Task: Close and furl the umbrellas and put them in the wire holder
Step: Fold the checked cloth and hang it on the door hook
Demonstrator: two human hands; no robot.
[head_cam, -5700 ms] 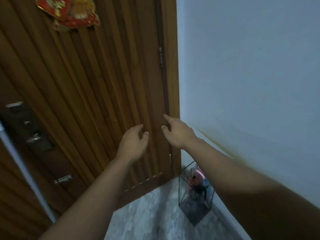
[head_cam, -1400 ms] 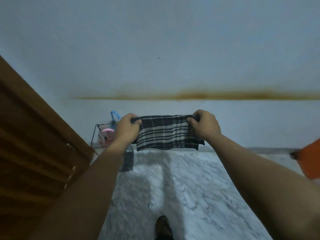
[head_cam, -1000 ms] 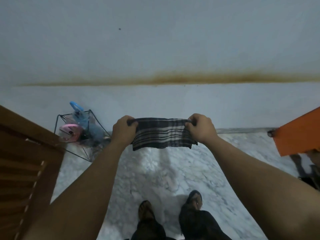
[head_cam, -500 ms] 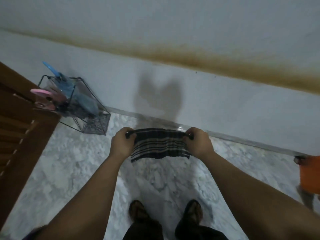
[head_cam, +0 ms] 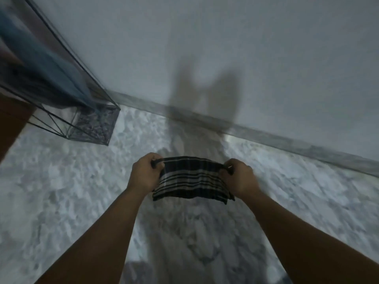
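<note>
Left hand (head_cam: 143,173) and right hand (head_cam: 240,179) fingers gripping, stretching striped cloth (head_cam: 190,179) over marble floor (head_cam: 61,191); wire holder (head_cam: 90,124) far left.

- The head camera dipped further and moved closer to the floor; the brown stain band on the wall, seen 0.5 s ago, dropped out of view.
- The wire holder (head_cam: 90,124) shifted to the upper left edge and loomed larger, blurred, with a blue umbrella (head_cam: 47,68) inside; the pink handle seen earlier was no longer visible.
- The 2 feet left the frame.
- The orange object at the right edge was gone.
- The wooden door shrank to a sliver (head_cam: 10,128) at the left.
</note>
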